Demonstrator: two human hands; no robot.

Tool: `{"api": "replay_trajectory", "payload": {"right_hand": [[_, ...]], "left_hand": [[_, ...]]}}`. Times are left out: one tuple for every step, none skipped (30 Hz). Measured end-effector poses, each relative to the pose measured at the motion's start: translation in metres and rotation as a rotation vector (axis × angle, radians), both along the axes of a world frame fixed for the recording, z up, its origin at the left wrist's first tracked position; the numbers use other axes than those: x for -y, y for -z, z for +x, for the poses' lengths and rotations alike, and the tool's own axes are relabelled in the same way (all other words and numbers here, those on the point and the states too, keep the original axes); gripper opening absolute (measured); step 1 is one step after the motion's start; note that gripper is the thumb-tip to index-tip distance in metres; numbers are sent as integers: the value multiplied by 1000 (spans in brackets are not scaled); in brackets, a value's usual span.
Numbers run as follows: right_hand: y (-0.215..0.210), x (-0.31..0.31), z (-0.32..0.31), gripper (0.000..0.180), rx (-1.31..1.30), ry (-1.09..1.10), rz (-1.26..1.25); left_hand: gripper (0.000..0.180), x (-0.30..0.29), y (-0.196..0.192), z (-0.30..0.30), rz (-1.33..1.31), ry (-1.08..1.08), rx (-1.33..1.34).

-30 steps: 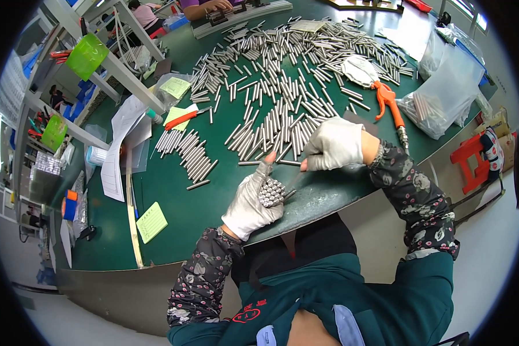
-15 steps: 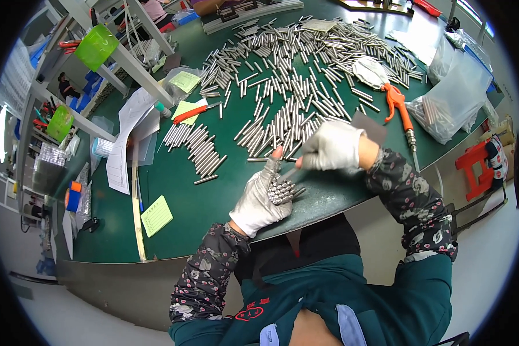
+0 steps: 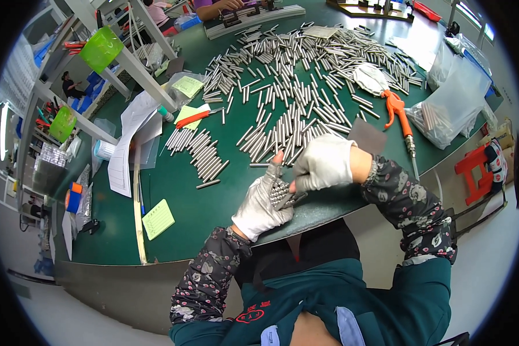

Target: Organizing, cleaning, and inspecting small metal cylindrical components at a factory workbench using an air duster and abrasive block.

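My left hand (image 3: pixel 259 202), in a white glove with the thumb bare, is wrapped round a bundle of metal pins (image 3: pixel 280 195) whose round ends face up. My right hand (image 3: pixel 324 164), also gloved, is closed with fingertips pinched right at the bundle's right side. Whatever it pinches is hidden. Beyond both hands a large pile of loose metal pins (image 3: pixel 291 124) spreads over the green table (image 3: pixel 179 213). Farther left, a row of pins (image 3: pixel 206 158) lies side by side.
A dark grey square sheet (image 3: pixel 368 136) lies beside my right wrist. An orange air gun (image 3: pixel 397 109), a white cloth pad (image 3: pixel 370 79) and a plastic bag of pins (image 3: pixel 438 109) are on the right. Left are an orange-handled knife (image 3: pixel 191 119), a yellow-green note (image 3: pixel 158 219) and papers (image 3: pixel 121 150). Another person's hand (image 3: pixel 230 4) shows at the far edge.
My right hand has moved slightly down and left, its fingertips now against the bundle. The grey sheet behind it shows more. My left hand keeps its hold on the bundle.
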State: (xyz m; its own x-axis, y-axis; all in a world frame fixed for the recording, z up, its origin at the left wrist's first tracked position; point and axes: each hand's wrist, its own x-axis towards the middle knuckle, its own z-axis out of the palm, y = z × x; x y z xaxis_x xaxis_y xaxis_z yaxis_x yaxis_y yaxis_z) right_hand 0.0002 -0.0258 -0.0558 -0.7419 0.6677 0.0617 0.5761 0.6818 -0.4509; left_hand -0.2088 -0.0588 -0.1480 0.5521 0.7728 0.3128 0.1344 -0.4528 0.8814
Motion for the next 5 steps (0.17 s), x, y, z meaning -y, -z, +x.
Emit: {"api": "replay_trajectory", "payload": {"right_hand": [[-1, -2, 0, 38, 53, 42, 30], [-2, -9, 4, 39, 58, 109, 25], [-3, -14, 9, 40, 63, 175, 19], [-4, -13, 13, 39, 111, 213, 112], [-2, -12, 13, 38, 65, 195, 98]], "left_hand": [[104, 0, 0, 1, 1, 4, 1], [104, 2, -1, 2, -78, 18, 18], [104, 3, -3, 3, -156, 31, 35], [103, 3, -6, 5, -73, 21, 4], [102, 4, -10, 4, -29, -5, -58]]}}
